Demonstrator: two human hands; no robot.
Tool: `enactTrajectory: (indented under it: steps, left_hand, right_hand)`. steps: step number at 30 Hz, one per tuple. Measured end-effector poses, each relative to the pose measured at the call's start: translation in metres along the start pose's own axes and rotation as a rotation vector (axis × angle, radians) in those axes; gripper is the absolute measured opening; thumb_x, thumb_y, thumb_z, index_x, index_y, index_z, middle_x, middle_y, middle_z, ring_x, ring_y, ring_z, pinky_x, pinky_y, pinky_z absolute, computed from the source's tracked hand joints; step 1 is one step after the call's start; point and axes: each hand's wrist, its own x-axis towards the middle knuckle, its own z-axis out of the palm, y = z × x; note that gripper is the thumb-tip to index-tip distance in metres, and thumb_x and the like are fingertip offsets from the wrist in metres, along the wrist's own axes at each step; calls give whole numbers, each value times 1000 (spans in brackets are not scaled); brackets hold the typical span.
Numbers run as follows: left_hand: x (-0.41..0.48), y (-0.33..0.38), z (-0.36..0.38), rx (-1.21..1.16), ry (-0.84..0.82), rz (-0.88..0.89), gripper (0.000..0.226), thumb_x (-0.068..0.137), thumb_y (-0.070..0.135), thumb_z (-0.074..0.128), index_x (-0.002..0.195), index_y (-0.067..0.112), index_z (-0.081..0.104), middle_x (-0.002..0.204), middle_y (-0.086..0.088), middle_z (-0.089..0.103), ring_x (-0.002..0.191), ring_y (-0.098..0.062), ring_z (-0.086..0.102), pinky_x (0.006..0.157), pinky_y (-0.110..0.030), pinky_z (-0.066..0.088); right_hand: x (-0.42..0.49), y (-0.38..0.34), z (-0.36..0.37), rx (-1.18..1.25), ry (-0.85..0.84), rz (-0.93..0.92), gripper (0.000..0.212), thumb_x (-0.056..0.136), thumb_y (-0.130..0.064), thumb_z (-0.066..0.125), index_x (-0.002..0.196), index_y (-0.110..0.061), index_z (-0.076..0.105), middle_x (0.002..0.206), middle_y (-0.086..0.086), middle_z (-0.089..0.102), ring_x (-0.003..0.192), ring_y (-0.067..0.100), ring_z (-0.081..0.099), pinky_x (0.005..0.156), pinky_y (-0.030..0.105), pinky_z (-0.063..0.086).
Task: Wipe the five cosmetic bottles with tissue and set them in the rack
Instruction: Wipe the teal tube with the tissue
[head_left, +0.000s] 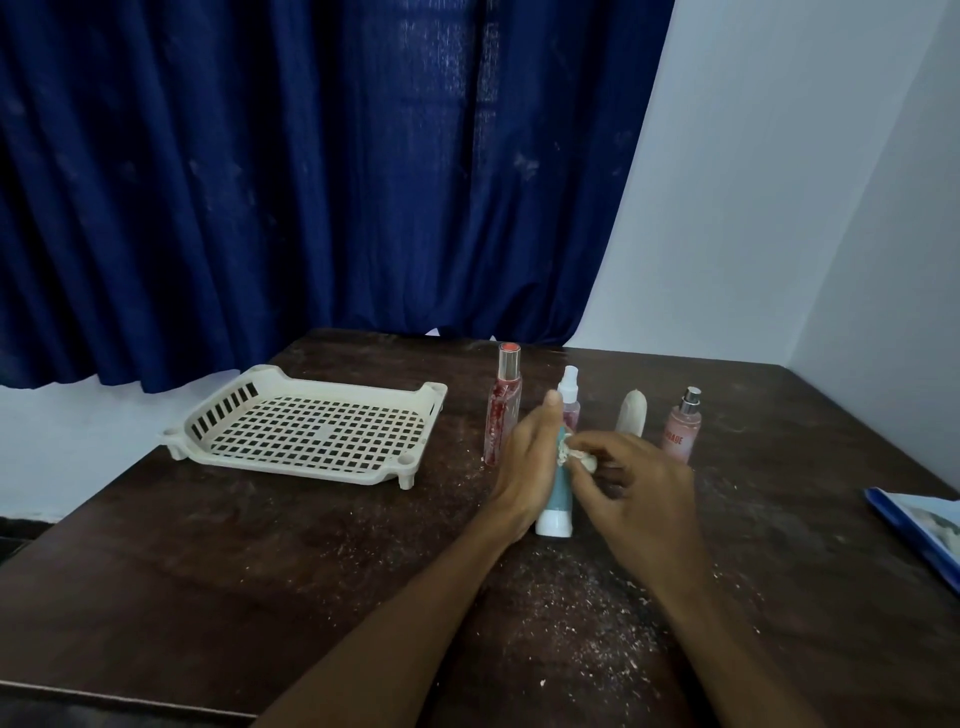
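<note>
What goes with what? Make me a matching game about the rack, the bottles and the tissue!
Things:
1. rack
2. teal tube
3. tissue
4. red bottle

Clues:
A. pinched in the right hand
B. stands nearest the rack
C. cream, with nothing in it
D. held by the left hand

Pairs: 1-C, 2-D, 3-A, 4-B.

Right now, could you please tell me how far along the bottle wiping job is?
Done: nothing racked yet; the rack holds no bottles. In hand: the left hand grips the teal tube while the right hand pinches a tissue against it. Left: the red bottle, spray bottle, white tube and pink bottle stand on the table; all five must go in the rack.
</note>
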Motion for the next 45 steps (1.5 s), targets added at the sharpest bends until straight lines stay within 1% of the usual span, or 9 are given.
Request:
enactTrajectory:
  steps: [2, 4, 12, 20, 24, 29, 35, 40, 45]
  left_hand:
    - [1, 2, -1, -33, -13, -6, 47, 102, 51, 37, 110, 20, 70, 96, 3, 74, 89, -7, 70, 80, -20, 53]
    - [1, 3, -3, -59, -7, -31, 47, 103, 46, 39, 112, 11, 70, 94, 5, 73, 85, -5, 70, 75, -15, 53]
    - [2, 4, -4, -139, 4, -92, 55, 104, 45, 36, 85, 8, 71, 80, -6, 72, 73, -15, 67, 70, -24, 55]
    - [3, 3, -5, -142, 26, -132, 56, 106, 41, 31, 82, 10, 71, 71, -5, 69, 63, -13, 64, 67, -27, 55]
    - [3, 3, -6, -176, 55, -139, 57, 106, 40, 30, 81, 9, 72, 72, -8, 69, 64, -16, 64, 67, -29, 55]
    - [3, 4, -7, -225, 63, -156, 54, 106, 32, 29, 84, 3, 69, 70, -13, 66, 58, -19, 61, 57, -26, 53]
    - [5, 1, -5, -220, 104, -146, 53, 105, 31, 30, 79, 5, 69, 70, -13, 67, 62, -21, 62, 64, -30, 55]
    - [5, 2, -6, -218, 95, -155, 52, 104, 29, 30, 78, 6, 68, 68, -11, 66, 59, -20, 60, 58, -28, 53]
    - [6, -2, -4, -164, 103, -128, 56, 106, 35, 29, 75, 12, 70, 70, -10, 69, 65, -22, 63, 70, -35, 55]
  right_hand:
    - [1, 0, 0, 4, -18, 14, 38, 84, -11, 72, 120, -21, 67, 101, -16, 66, 89, -8, 62, 81, 9, 50]
    - [1, 1, 0, -27, -26, -9, 32, 86, -14, 70, 117, -24, 68, 98, -15, 66, 88, -9, 61, 79, 7, 48]
    - [0, 3, -1, -37, -14, -20, 21, 81, -14, 76, 101, -17, 76, 95, -9, 71, 81, -9, 61, 77, 2, 44]
    - [-2, 7, -3, -36, -58, 74, 17, 75, -9, 79, 89, -18, 77, 80, -18, 68, 74, -2, 66, 67, 14, 53]
    - [-3, 2, -2, 2, -68, 40, 14, 77, -10, 78, 89, -18, 77, 84, -13, 72, 73, -2, 66, 67, 14, 54]
    - [-5, 7, -1, -12, -118, 91, 15, 69, -6, 79, 73, -19, 72, 72, -12, 69, 64, 2, 64, 59, 23, 54]
    - [-5, -1, 0, -31, -117, 21, 15, 73, -11, 78, 84, -20, 77, 81, -13, 71, 72, 0, 64, 67, 17, 53]
    - [-6, 2, -1, -85, -111, 77, 15, 67, -9, 77, 77, -20, 74, 73, -15, 67, 65, 0, 61, 61, 22, 51]
    - [-5, 0, -1, -54, -113, 31, 15, 71, -10, 78, 83, -19, 76, 79, -14, 69, 71, 0, 63, 66, 20, 53]
